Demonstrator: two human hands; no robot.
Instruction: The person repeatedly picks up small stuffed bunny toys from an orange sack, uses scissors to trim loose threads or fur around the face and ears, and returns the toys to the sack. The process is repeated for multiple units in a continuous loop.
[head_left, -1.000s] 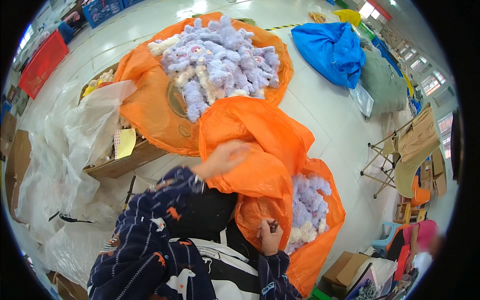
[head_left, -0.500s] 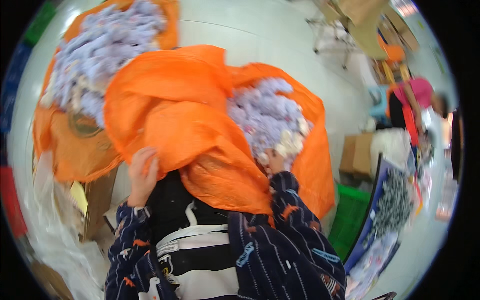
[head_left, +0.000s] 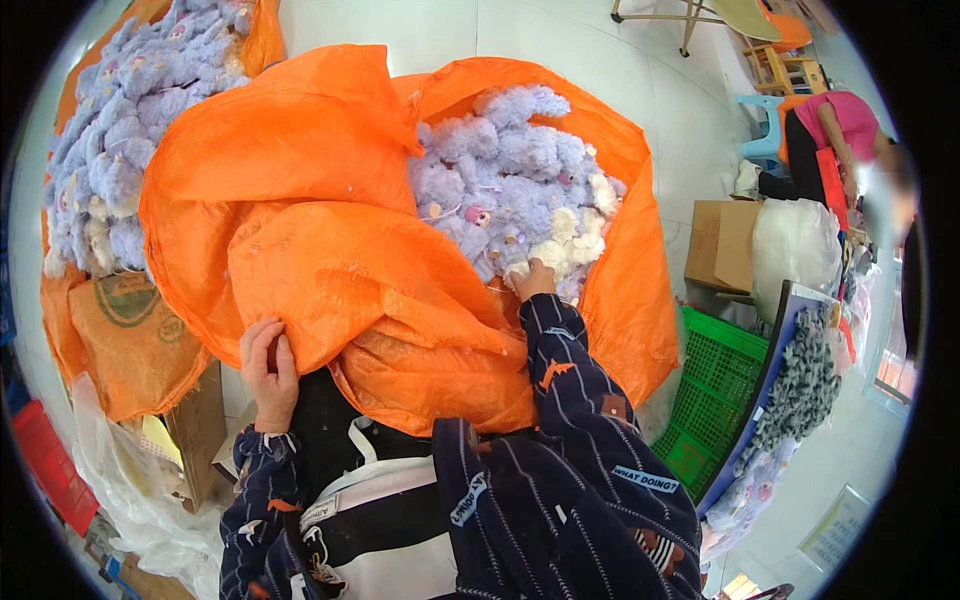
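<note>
In front of me lies a large orange woven sack (head_left: 330,260), its mouth spread wide on the right. Inside are many fluffy lilac plush pieces (head_left: 510,160), some with cream-white parts and small pink details. My right hand (head_left: 533,281) reaches into the mouth's near side, fingers closed on a white plush piece (head_left: 515,272); the fingertips are partly hidden. My left hand (head_left: 268,375) is at the sack's near left edge, fingers curled against the orange fabric in what looks like a pinch.
Another orange sack (head_left: 125,330) at left bears a heap of lilac plush (head_left: 120,130). Clear plastic sheeting (head_left: 130,470) and a carton (head_left: 195,430) lie near left. To the right are a green crate (head_left: 710,390), a cardboard box (head_left: 720,243), a blue-edged board (head_left: 760,400) and a bending person (head_left: 845,130).
The view has shifted, with the sacks and my hands appearing higher and the left sack farther left. My right hand stays at the white plush, my left at the sack's edge.
</note>
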